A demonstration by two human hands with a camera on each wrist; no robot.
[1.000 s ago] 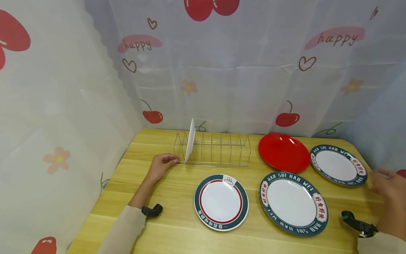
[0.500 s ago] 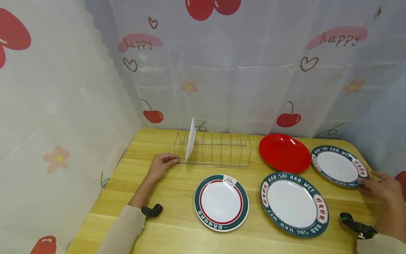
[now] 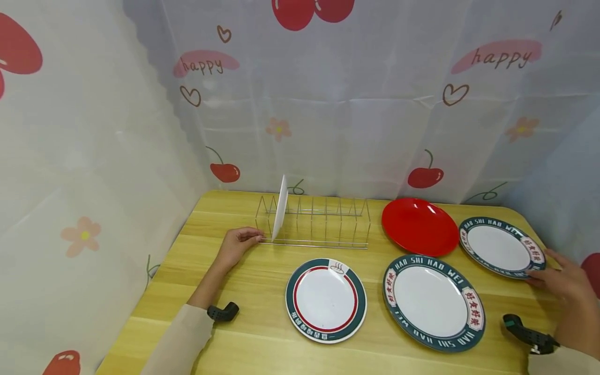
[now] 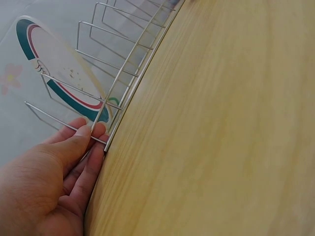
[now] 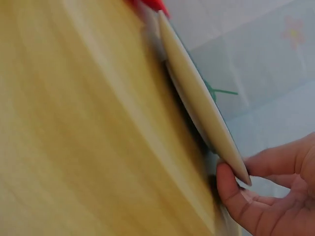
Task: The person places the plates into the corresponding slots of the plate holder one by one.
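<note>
My left hand point(image 3: 236, 246) pinches the left front corner of a wire plate rack point(image 3: 328, 246); the left wrist view shows thumb and fingertips around its wires. One white plate point(image 3: 281, 208) stands upright in the rack near that end, its green and red rim visible in the left wrist view. At the far right, my right hand point(image 3: 562, 278) grips the near right rim of a green-rimmed white plate point(image 3: 499, 247). In the right wrist view this plate's pale underside point(image 5: 197, 93) shows, with the rim between thumb and fingers.
A red plate point(image 3: 419, 226) lies just left of the gripped plate. Nearer lie a large green-rimmed plate point(image 3: 433, 299) and a smaller plate point(image 3: 325, 301) with green and red rings. The wooden table point(image 3: 253, 333) is bordered by printed curtains point(image 3: 347, 130) at back and sides.
My right hand has moved left from beside the far right plate and taken hold of its rim. The left hand has stayed at the rack's corner.
</note>
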